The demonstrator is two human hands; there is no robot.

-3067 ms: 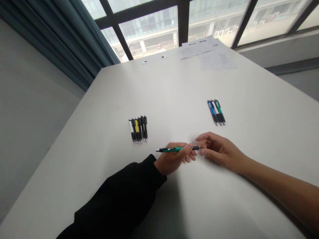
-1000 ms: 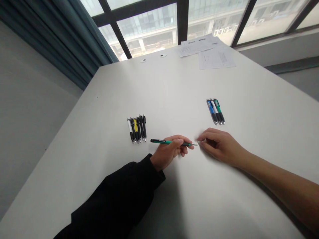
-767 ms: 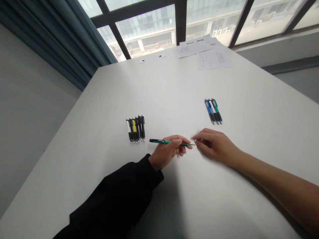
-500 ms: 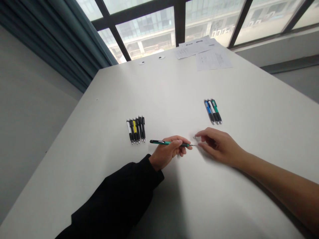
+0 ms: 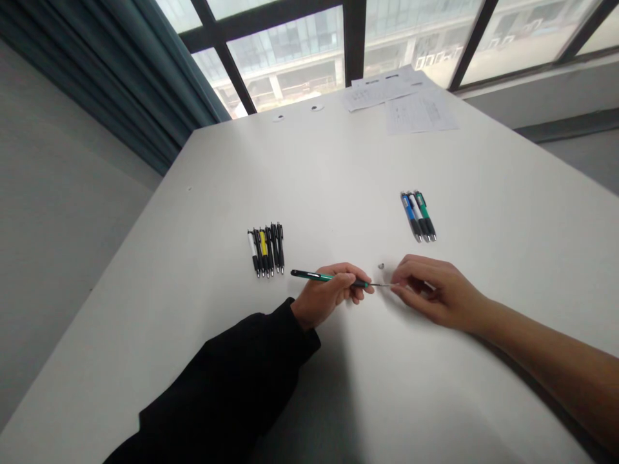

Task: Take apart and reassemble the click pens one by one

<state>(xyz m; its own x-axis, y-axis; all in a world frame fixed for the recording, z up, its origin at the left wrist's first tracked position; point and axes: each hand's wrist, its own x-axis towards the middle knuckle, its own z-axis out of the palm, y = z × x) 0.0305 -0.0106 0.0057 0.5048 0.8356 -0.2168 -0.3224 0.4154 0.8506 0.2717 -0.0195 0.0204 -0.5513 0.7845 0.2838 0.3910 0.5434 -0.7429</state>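
Note:
My left hand (image 5: 333,290) is closed around a green and black ballpoint pen (image 5: 316,276), its front end pointing right. A thin metallic refill (image 5: 381,285) sticks out of that front end. The thumb and forefinger of my right hand (image 5: 435,290) pinch the refill's far end. Just behind the refill, a small silver pen tip (image 5: 381,266) lies loose on the table, touched by neither hand.
A row of several pens (image 5: 267,250), mostly black with one yellow and one white, lies on the white table (image 5: 309,180) at left. Blue, white and green pens (image 5: 418,216) lie at right. Papers (image 5: 401,103) are at the far edge by the window.
My right hand has let go of the silver pen tip, leaving it on the table, and has moved slightly right to pinch the refill. More of the refill now shows.

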